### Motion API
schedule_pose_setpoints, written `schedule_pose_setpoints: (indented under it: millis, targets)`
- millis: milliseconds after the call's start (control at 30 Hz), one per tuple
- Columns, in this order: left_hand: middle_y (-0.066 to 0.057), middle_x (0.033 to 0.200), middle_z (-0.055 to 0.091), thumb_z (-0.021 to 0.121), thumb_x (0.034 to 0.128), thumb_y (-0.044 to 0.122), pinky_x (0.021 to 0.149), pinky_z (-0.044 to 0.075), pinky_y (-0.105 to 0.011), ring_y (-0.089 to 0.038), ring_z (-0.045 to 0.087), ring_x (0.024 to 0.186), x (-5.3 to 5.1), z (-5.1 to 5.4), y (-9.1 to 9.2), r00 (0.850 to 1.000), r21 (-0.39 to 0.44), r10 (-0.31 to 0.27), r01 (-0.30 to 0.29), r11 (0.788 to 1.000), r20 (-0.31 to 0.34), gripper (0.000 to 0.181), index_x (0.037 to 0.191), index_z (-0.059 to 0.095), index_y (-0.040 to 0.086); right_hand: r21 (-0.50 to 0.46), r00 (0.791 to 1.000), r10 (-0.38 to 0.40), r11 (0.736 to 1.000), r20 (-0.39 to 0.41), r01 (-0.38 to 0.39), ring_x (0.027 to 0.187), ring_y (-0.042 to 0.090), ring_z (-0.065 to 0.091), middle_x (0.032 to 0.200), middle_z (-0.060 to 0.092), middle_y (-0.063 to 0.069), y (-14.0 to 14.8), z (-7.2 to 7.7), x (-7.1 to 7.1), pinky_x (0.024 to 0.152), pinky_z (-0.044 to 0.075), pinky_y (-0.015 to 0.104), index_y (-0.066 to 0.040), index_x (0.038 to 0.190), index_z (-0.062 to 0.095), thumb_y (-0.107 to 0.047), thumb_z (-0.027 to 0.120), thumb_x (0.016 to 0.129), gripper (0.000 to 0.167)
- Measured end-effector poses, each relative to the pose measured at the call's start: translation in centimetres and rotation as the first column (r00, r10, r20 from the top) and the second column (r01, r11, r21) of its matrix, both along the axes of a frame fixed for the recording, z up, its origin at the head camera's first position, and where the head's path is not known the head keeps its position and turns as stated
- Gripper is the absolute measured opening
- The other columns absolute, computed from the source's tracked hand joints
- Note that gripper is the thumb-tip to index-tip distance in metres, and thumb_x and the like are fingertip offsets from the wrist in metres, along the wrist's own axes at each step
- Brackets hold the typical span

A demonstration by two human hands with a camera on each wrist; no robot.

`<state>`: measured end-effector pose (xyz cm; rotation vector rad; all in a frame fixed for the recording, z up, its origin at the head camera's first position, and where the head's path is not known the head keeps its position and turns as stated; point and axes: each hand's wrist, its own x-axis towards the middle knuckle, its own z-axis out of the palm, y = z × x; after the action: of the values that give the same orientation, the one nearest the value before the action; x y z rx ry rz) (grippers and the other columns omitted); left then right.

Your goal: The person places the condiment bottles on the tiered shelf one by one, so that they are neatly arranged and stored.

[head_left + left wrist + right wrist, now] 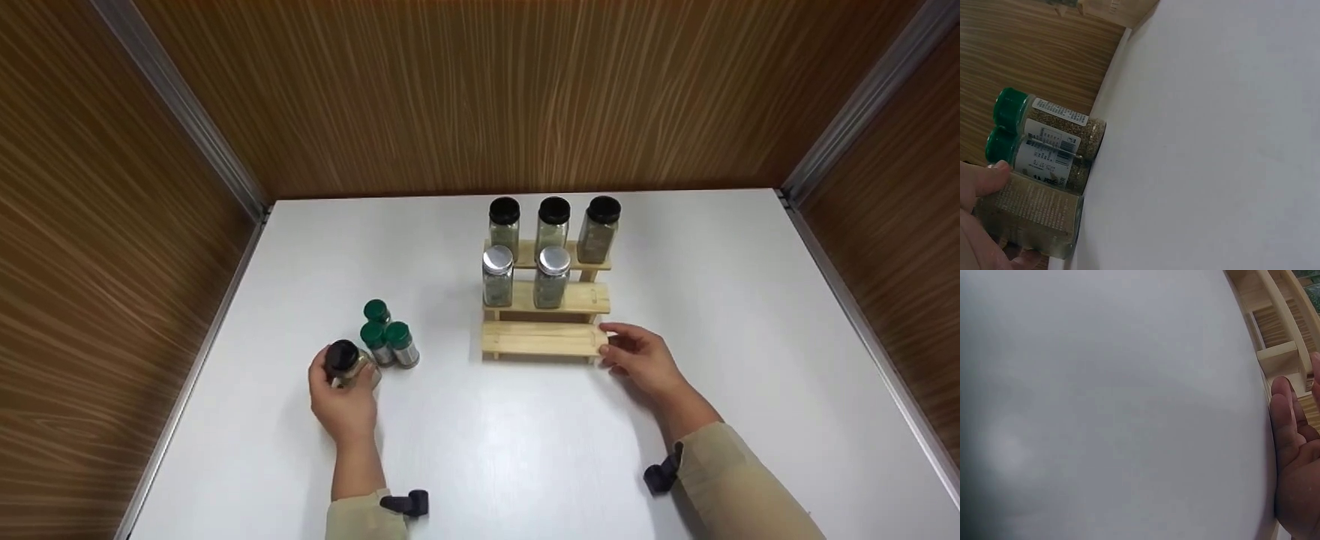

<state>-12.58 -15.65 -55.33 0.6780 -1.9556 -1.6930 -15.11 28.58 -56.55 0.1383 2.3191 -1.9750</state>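
My left hand grips a glass spice jar with a black lid, thumb on one side and fingers round the other. In the left wrist view this spice jar shows a printed label and stands beside two green-capped spice bottles. Three such green-capped bottles cluster just right of the jar in the head view. My right hand holds the right end of the lowest step of a three-tier wooden rack, thumb in front and index finger behind. Other right fingers lie low by the rack.
Three black-lidded jars stand on the rack's top tier. Two silver-lidded jars stand on the middle tier, at left and centre. Wood-grain panels enclose the white table at the back and both sides.
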Motion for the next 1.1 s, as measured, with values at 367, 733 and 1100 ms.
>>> schedule_pose_setpoints:
  millis: [367,733,1100]
  targets:
    - [-0.015,0.137,0.064,0.085,0.0869,-0.003,0.096,0.046,-0.043,-0.025,0.057,0.125,0.6,2.5,-0.7,0.981,-0.071,0.103,-0.115,0.991,-0.162,0.063,0.144,0.058,0.003,-0.035,1.000,-0.012,0.999,-0.020,0.011,0.074,0.016,0.071,0.102,0.068,0.012,0.2,0.0,0.0,0.062,0.057,0.026,0.012,0.138,0.060,0.005,0.073,0.095,0.045]
    - [-0.014,0.133,0.066,0.086,0.0852,-0.004,0.094,0.045,-0.035,-0.023,0.059,0.123,-0.6,7.8,0.0,0.962,-0.167,-0.012,-0.035,0.985,-0.273,0.063,0.142,0.059,0.001,-0.023,1.000,0.002,1.000,-0.019,-0.002,0.075,0.017,0.070,0.102,0.067,0.010,0.2,-0.3,-0.1,0.062,0.057,0.026,0.011,0.138,0.061,0.005,0.073,0.096,0.044]
    - [-0.010,0.131,0.070,0.090,0.0790,-0.006,0.092,0.054,-0.034,-0.024,0.065,0.120,-2.6,13.3,4.3,0.881,-0.174,-0.183,0.116,0.978,-0.437,0.065,0.138,0.063,-0.001,-0.020,1.000,0.006,1.000,-0.017,-0.006,0.075,0.017,0.070,0.104,0.067,0.011,0.1,-0.2,-0.1,0.063,0.058,0.026,0.011,0.139,0.060,0.005,0.072,0.096,0.045]
